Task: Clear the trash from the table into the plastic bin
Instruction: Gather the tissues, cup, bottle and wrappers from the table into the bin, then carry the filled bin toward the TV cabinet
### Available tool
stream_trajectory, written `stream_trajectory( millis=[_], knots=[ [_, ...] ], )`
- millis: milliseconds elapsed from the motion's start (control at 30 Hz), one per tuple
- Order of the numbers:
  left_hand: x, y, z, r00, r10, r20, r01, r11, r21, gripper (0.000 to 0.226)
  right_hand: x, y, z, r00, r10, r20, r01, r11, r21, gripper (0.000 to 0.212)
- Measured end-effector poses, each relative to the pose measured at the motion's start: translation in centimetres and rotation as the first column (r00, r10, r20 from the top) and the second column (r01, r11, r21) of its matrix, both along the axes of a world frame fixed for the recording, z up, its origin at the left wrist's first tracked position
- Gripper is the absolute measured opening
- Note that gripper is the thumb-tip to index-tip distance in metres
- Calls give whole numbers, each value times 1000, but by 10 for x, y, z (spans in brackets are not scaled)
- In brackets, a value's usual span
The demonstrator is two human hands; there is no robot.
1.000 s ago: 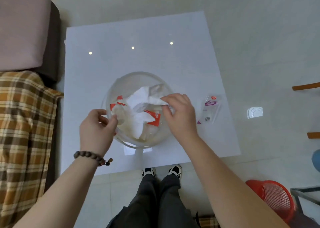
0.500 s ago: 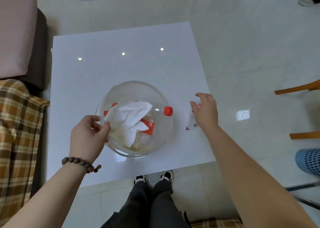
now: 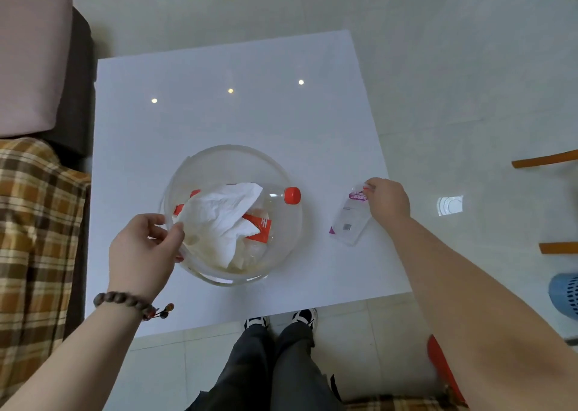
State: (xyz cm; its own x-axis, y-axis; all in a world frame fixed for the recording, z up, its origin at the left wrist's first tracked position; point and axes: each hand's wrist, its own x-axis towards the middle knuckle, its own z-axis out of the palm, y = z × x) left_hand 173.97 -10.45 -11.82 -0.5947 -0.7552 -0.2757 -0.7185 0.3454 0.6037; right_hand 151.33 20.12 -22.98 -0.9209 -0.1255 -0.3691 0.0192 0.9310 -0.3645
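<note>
A round clear plastic bin (image 3: 237,155) stands on the white table (image 3: 225,113) near its front edge. Inside it lie a crumpled white tissue (image 3: 222,216) and a clear bottle with a red cap (image 3: 292,195) and red label. My left hand (image 3: 144,248) grips the bin's left rim. Right of the bin a clear plastic wrapper (image 3: 348,219) with purple print lies on the table. My right hand (image 3: 387,199) pinches the wrapper's far top corner with its fingertips.
A sofa with a pink cushion (image 3: 28,54) and a plaid throw (image 3: 34,238) runs along the table's left side. A red basket (image 3: 444,367) and a blue basket (image 3: 564,295) stand on the floor at right, near wooden chair legs (image 3: 544,160). My shoes (image 3: 281,318) are under the table's front edge.
My right hand left the tissue in the bin, moved right across the table and closed its fingertips on the wrapper. My left hand kept its hold on the bin's rim.
</note>
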Motion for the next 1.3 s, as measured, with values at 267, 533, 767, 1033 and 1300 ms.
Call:
stream_trajectory(
  millis=[267, 533, 767, 1033, 1300],
  knots=[
    [-3, -2, 18, 999, -18, -44, 19, 1000, 21, 20, 30, -2, 147, 875, -287, -390, 93, 890, -446, 17],
    [-2, 7, 44, 987, -85, -139, 101, 988, 116, 17, 93, -111, 195, 964, 86, -250, -223, 771, -596, 18],
    [10, 14, 56, 969, -152, -197, 186, 967, 171, 12, 114, -158, 160, 884, 437, -166, -464, 866, -186, 19],
    [15, 14, 58, 967, -162, -195, 202, 958, 205, 13, 117, -105, 174, 947, 186, -261, -272, 897, -349, 78],
    [-8, 23, 58, 948, -206, -243, 271, 923, 273, 13, 148, -11, 158, 843, -335, 421, 527, 671, -522, 47]
  ],
)
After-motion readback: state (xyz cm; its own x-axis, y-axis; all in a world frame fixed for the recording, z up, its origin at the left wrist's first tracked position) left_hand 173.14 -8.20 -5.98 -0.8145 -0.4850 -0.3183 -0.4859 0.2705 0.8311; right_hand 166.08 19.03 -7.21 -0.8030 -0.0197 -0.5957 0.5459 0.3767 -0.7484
